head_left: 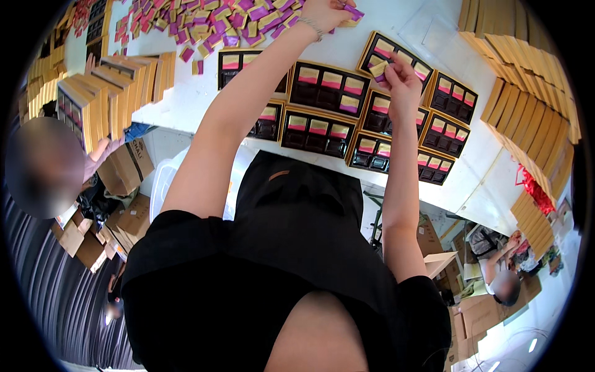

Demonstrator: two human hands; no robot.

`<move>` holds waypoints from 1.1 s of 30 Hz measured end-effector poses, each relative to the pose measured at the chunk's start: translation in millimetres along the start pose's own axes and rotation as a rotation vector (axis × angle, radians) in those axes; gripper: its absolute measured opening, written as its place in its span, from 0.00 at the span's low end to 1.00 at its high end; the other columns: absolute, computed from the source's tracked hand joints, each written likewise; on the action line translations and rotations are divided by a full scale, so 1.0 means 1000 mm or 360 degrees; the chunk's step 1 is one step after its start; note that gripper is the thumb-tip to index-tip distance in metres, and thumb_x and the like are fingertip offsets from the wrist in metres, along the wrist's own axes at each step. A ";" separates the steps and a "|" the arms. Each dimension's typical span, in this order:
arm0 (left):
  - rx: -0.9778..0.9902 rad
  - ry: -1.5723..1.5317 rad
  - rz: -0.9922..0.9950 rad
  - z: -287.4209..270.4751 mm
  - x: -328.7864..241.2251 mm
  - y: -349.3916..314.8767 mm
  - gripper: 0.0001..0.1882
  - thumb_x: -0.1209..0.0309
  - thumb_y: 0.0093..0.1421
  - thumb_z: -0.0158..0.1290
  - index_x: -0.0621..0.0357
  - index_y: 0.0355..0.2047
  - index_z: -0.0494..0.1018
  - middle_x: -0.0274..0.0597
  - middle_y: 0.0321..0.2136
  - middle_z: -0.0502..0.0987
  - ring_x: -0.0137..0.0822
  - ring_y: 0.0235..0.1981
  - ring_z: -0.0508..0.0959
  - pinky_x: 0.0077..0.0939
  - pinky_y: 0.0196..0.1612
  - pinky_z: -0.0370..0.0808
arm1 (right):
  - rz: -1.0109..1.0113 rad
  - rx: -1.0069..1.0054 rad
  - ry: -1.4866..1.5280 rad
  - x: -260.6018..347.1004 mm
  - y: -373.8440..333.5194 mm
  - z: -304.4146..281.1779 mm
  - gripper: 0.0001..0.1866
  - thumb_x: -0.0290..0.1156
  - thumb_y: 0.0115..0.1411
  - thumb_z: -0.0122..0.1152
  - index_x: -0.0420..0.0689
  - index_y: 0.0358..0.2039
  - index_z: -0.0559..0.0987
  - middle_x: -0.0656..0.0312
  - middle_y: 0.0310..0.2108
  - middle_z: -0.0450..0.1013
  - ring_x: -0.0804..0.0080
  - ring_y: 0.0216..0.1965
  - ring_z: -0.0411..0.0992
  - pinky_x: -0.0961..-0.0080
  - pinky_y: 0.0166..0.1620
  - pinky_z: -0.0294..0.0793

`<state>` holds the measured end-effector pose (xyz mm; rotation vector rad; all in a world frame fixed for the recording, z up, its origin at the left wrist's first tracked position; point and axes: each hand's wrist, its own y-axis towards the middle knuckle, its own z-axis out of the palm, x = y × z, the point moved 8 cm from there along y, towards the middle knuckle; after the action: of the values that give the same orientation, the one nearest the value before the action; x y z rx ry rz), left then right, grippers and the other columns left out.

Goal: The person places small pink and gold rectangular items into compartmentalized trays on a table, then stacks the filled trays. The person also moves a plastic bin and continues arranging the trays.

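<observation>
My left hand (323, 15) is stretched far out at the top edge, fingers pinched on a purple-and-gold wrapped chocolate (353, 16). Beside that arm spreads a heap of small wrapped chocolates (245, 18) in gold, purple and pink. My right hand (403, 79) grips another gold-and-purple wrapped chocolate (376, 69) over a gold-edged box (395, 43) with a dark compartmented tray. Several more such boxes lie close together, among them one box (317, 133) with pink-and-gold pieces along its far row and dark bare near compartments. A nearer-middle box (328, 88) also has a purple piece in its near row.
Stacks of gold-edged boxes stand at the right (527, 111) and the left (111, 93) of the white table (477, 161). A clear plastic sheet or lid (434, 28) lies at the far right. Cardboard cartons (127, 167) and other people are around the table.
</observation>
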<state>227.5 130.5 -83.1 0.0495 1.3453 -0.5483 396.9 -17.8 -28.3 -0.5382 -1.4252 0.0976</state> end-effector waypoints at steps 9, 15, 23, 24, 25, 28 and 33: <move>-0.0401 0.0306 -0.0153 -0.031 0.012 -0.201 0.10 0.85 0.53 0.52 0.63 0.36 0.78 0.38 0.39 0.79 0.24 0.41 0.76 0.18 0.45 0.73 | 0.0076 0.0147 -0.0127 -0.048 -0.066 0.025 0.07 0.24 0.56 0.60 0.37 0.36 0.77 0.67 0.27 0.73 0.84 0.27 0.69 0.86 0.29 0.67; -0.0609 0.0580 -0.0131 -0.032 0.027 -0.233 0.13 0.82 0.53 0.56 0.64 0.41 0.77 0.36 0.37 0.79 0.22 0.34 0.77 0.16 0.38 0.75 | -0.0215 0.0049 -0.0662 -0.061 -0.064 0.040 0.08 0.27 0.53 0.63 0.39 0.33 0.80 0.61 0.28 0.76 0.73 0.29 0.75 0.77 0.34 0.73; -0.0834 0.2056 0.0876 0.017 -0.011 -0.242 0.10 0.75 0.51 0.57 0.53 0.36 0.79 0.38 0.35 0.77 0.39 0.38 0.76 0.31 0.38 0.75 | -0.1039 0.0090 -0.1667 -0.036 -0.100 0.074 0.15 0.28 0.51 0.62 0.41 0.41 0.78 0.55 0.47 0.71 0.57 0.48 0.70 0.63 0.47 0.70; -0.0632 0.2130 0.0612 0.014 0.005 -0.237 0.15 0.72 0.53 0.57 0.56 0.43 0.76 0.38 0.48 0.74 0.39 0.55 0.69 0.35 0.53 0.70 | -0.1190 0.0122 -0.1691 -0.035 -0.108 0.078 0.16 0.29 0.52 0.62 0.40 0.42 0.77 0.55 0.47 0.71 0.56 0.49 0.69 0.62 0.48 0.69; -0.0531 0.2271 0.0665 0.020 0.007 -0.239 0.17 0.70 0.54 0.56 0.56 0.45 0.74 0.39 0.51 0.72 0.39 0.56 0.68 0.37 0.55 0.68 | -0.1341 0.0154 -0.1714 -0.034 -0.117 0.081 0.17 0.29 0.52 0.62 0.40 0.43 0.77 0.54 0.48 0.70 0.56 0.50 0.69 0.60 0.50 0.68; -0.0141 0.2533 0.0565 0.043 0.032 -0.247 0.28 0.59 0.60 0.50 0.57 0.58 0.64 0.41 0.62 0.61 0.38 0.64 0.59 0.47 0.64 0.55 | -0.1438 0.0361 -0.1949 -0.053 -0.134 0.087 0.27 0.37 0.55 0.60 0.37 0.53 0.70 0.51 0.57 0.64 0.55 0.60 0.60 0.55 0.60 0.59; -0.0013 0.2729 0.0472 0.045 0.030 -0.252 0.33 0.51 0.60 0.47 0.56 0.62 0.59 0.39 0.65 0.56 0.36 0.66 0.55 0.56 0.64 0.49 | -0.1423 0.0573 -0.2045 -0.061 -0.132 0.089 0.36 0.46 0.56 0.58 0.34 0.58 0.65 0.49 0.61 0.59 0.55 0.64 0.55 0.55 0.64 0.54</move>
<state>169.9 -115.1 -30.7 0.8546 2.9130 -0.1369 269.2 -130.5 -25.6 0.6507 -2.6865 -0.0406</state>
